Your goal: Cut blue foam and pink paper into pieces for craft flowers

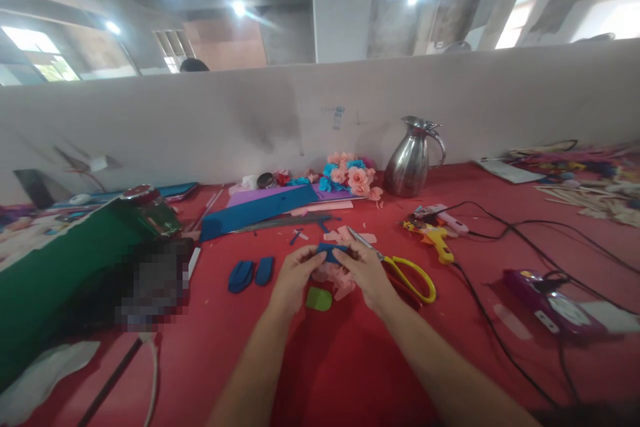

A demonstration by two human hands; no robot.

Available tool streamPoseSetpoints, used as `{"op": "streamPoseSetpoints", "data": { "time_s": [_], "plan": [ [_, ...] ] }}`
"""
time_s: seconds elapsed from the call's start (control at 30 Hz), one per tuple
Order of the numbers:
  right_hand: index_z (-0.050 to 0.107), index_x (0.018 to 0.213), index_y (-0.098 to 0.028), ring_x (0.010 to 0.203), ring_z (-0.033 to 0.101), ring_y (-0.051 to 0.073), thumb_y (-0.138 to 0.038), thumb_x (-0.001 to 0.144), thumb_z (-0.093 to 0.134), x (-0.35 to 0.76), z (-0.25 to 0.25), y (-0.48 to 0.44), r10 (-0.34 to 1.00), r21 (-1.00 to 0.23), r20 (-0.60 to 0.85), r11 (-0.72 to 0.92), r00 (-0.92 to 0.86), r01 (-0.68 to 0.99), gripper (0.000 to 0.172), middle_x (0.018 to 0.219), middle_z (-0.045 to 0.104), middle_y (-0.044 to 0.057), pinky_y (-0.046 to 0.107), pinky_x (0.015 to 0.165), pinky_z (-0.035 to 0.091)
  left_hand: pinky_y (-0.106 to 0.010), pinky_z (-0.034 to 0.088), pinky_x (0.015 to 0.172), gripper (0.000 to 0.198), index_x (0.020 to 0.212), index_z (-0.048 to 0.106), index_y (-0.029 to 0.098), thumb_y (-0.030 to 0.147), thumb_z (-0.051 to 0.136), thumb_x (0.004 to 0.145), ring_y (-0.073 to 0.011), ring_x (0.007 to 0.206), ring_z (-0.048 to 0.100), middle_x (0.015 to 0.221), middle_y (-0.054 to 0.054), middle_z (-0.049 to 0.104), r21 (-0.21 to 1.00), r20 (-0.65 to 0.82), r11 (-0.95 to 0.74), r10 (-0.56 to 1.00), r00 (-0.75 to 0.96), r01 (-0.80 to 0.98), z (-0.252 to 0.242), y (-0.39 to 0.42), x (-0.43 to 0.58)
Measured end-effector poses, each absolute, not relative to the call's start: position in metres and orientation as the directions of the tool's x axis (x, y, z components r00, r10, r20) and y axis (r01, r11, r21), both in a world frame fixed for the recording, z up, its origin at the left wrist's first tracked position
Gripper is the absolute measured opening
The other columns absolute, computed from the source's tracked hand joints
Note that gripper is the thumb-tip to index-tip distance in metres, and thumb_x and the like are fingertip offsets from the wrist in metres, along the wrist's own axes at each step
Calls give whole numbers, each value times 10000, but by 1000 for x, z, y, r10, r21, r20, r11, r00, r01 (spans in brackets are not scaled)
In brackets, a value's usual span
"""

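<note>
Small flat dark-blue sheet piece (331, 253), long axis approx L-R, pinched btwn L hand (295, 277) & R hand (369, 275), equally near both, mid red-topped counter (195, 363), short of far edge.

Scissors (397, 260) lie beside the right hand (364, 270), before the jug (409, 159)

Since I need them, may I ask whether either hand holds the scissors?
No, the scissors lie on the table; the left hand and right hand hold a blue piece.
</note>
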State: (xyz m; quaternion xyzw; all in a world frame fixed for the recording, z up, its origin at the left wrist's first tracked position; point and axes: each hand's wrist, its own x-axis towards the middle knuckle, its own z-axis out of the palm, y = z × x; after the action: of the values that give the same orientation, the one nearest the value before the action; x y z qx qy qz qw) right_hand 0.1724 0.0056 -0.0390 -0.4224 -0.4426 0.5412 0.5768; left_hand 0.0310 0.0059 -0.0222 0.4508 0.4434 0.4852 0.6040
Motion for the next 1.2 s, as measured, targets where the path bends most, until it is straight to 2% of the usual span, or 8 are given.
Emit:
{"op": "streamPoseSetpoints", "data": {
  "time_s": [0.13, 0.4, 0.53, 0.63, 0.8, 0.93, 1.07, 1.2],
  "plan": [
    [629, 684, -185, 484, 435, 104, -403, 643, 689, 173, -38, 6, 997, -974, 61, 71, 53, -214, 230, 521, 504, -46, 239, 488, 360, -222, 395, 531, 281, 612, 607, 143, 397, 723, 644, -101, 503, 520, 557, 1, 599, 984, -81, 100, 989, 125, -149, -29, 4, 35],
    [648, 723, -194, 654, 524, 147, -311, 702, 617, 177, -32, 3, 953, -968, 250, 249, 174, 26, 123, 714, 623, -2, 262, 618, 401, -228, 394, 533, 267, 566, 598, 153, 378, 682, 683, -106, 502, 498, 512, 9, 561, 996, 11, -5, 997, 70, -92, -30, 4, 35],
    [622, 746, -193, 487, 399, 92, -355, 680, 642, 182, -32, 5, 974, -974, 118, 152, 194, -168, 176, 580, 518, -47, 223, 468, 307, -226, 422, 637, 201, 816, 710, 184, 288, 706, 644, -115, 669, 559, 784, -20, 670, 993, 104, -110, 987, -120, -46, -26, 5, 31],
    [617, 778, -193, 436, 361, 77, -374, 685, 657, 178, -34, 3, 993, -973, 94, 108, 77, -204, 208, 535, 470, -66, 214, 425, 278, -236, 430, 630, 342, 969, 702, 200, 311, 710, 645, -127, 699, 572, 873, -38, 677, 992, 84, -87, 996, -30, -96, -23, 3, 34],
    [576, 773, -197, 458, 450, 91, -376, 712, 639, 168, -35, -3, 991, -978, 132, 127, -17, -163, 200, 601, 543, -43, 225, 452, 357, -236, 395, 582, 182, 702, 691, 148, 314, 724, 632, -110, 584, 517, 633, -9, 624, 990, 50, -48, 999, 14, -132, -26, 1, 39],
    [595, 747, -188, 477, 435, 91, -348, 702, 641, 172, -34, -2, 983, -982, 160, 168, 95, -85, 173, 562, 515, -47, 218, 456, 337, -230, 365, 551, 205, 597, 634, 148, 332, 716, 633, -93, 534, 472, 558, 12, 563, 990, 21, -27, 999, -45, -136, -25, 3, 33],
    [593, 764, -194, 419, 339, 66, -367, 661, 690, 178, -31, 1, 986, -950, 47, 94, 159, -299, 223, 490, 428, -84, 201, 409, 260, -201, 339, 514, 168, 753, 614, 190, 225, 702, 614, -67, 477, 413, 509, 75, 453, 964, 11, -32, 997, -82, -263, -18, 4, 28],
    [572, 791, -213, 457, 456, 75, -403, 610, 743, 177, -25, -1, 987, -813, -89, -151, -137, -562, 313, 625, 566, -44, 194, 410, 291, -200, 340, 501, 228, 782, 575, 190, 129, 648, 574, -71, 502, 438, 594, 52, 490, 921, -18, 87, 983, 183, -379, -13, -1, 29]
  ]
}}
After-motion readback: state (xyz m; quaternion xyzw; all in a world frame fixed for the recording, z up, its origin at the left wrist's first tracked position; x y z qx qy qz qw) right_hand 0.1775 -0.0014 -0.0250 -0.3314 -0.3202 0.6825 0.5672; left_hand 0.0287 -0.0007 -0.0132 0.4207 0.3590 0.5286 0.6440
